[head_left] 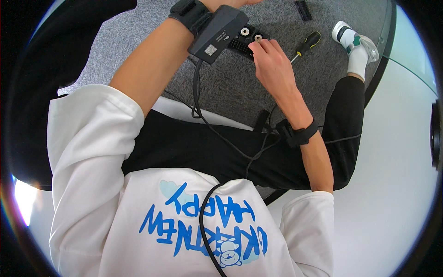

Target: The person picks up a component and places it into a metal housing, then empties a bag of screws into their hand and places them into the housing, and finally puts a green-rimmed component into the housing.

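Note:
My right hand (pixel 273 64) bends over a black part with two round silver-ringed pieces (pixel 244 32) and a ridged, dotted surface. Its fingers are closed and pinched at the part's right edge; what lies between them is hidden. Only a strip of my left hand (pixel 230 3) shows at the top edge, above the black part. A dark box-shaped device (pixel 218 34) with a cable, on the left wrist strap, covers much of that area, and the left fingers cannot be made out.
A black and yellow screwdriver (pixel 308 44) lies on the grey carpet (pixel 240 92) right of my right hand. Farther off lies a black slotted strip (pixel 303 10). Black cables (pixel 221 137) run across my lap. A foot in a white shoe (pixel 357 41) rests at the right.

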Demonstrator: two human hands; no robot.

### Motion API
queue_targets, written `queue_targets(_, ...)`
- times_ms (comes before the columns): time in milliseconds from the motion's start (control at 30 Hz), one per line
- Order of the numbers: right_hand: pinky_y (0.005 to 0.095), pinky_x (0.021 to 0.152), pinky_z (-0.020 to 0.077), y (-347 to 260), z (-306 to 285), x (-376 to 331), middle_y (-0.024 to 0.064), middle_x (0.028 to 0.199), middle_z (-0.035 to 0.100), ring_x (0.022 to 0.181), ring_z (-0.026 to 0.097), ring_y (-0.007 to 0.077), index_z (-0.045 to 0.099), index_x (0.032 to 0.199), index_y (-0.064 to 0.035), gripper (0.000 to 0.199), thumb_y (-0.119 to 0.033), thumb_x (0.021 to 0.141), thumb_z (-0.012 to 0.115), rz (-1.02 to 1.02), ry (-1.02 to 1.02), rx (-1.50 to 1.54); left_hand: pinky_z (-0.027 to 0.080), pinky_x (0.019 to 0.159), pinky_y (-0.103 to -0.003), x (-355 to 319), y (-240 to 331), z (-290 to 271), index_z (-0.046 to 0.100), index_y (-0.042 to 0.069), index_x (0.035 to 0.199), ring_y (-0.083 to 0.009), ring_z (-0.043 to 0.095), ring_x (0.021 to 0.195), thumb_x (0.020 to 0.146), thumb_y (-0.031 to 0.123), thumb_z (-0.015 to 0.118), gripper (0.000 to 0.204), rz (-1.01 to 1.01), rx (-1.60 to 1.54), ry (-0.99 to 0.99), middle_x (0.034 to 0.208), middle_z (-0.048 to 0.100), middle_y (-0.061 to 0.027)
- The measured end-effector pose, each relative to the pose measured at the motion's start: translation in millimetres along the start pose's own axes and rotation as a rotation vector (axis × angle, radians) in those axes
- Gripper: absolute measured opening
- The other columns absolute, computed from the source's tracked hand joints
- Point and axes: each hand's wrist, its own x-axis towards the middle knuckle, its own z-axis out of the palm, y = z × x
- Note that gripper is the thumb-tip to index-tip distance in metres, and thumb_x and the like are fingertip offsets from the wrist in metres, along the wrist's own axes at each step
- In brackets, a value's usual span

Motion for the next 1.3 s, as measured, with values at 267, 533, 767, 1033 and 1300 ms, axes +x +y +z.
queue_targets(267,0.0391,0.085,0.0577,1.6,-1.7,-1.3,0.0146,0.105,0.065,0.100,0.062,0.0316,0.064,0.105,0.0010,0.031,0.008,0.075,0.066,0.049,-0.040,-0.004,0.063,0.085,-0.042,8.5,-1.8,-3.6,0.057,-0.010,0.113,-0.0329,0.070,0.098,0.104,0.017,0.040,0.033,0.001,-0.002,-0.023,0.108,0.067,-0.0227)
queue_targets(533,0.0416,0.082,0.0548,8.8,-8.2,-2.5,0.0119,0.095,0.062,0.095,0.062,0.0315,0.066,0.099,0.0000,0.015,0.003,0.084,0.065,0.057,0.036,0.146,0.063,0.085,-0.042,7.7,1.0,-3.9,0.057,-0.010,0.112,-0.0325,0.070,0.097,0.103,0.016,0.040,0.032,-0.005,-0.011,-0.027,0.107,0.067,-0.0225)
queue_targets(767,0.0410,0.081,0.0545,16.3,-14.6,-4.4,0.0091,0.095,0.060,0.093,0.061,0.0304,0.067,0.097,-0.0029,0.016,-0.001,0.083,0.072,0.073,0.035,0.184,0.063,0.085,-0.042,4.0,1.7,0.1,0.057,-0.011,0.112,-0.0321,0.070,0.097,0.103,0.014,0.040,0.031,0.020,0.007,-0.031,0.107,0.066,-0.0226)
queue_targets(1033,0.0390,0.078,0.0530,28.4,-25.4,2.8,0.0089,0.098,0.062,0.092,0.062,0.0298,0.067,0.100,-0.0039,0.017,-0.003,0.084,0.074,0.076,0.208,0.131,0.063,0.085,-0.042,0.3,0.7,3.7,0.058,-0.009,0.111,-0.0313,0.071,0.094,0.103,0.015,0.042,0.030,-0.004,0.011,-0.002,0.104,0.067,-0.0218)
queue_targets(1300,0.0319,0.070,0.0523,30.4,-81.3,22.2,0.0079,0.098,0.063,0.079,0.066,0.0207,0.067,0.101,-0.0028,0.017,-0.003,0.086,0.073,0.364,0.401,0.239,0.062,0.094,-0.036,-42.2,-43.8,44.3,0.059,-0.009,0.125,-0.0255,0.072,0.103,0.109,0.021,0.039,0.039,-0.049,0.376,0.012,0.115,0.069,-0.0192)
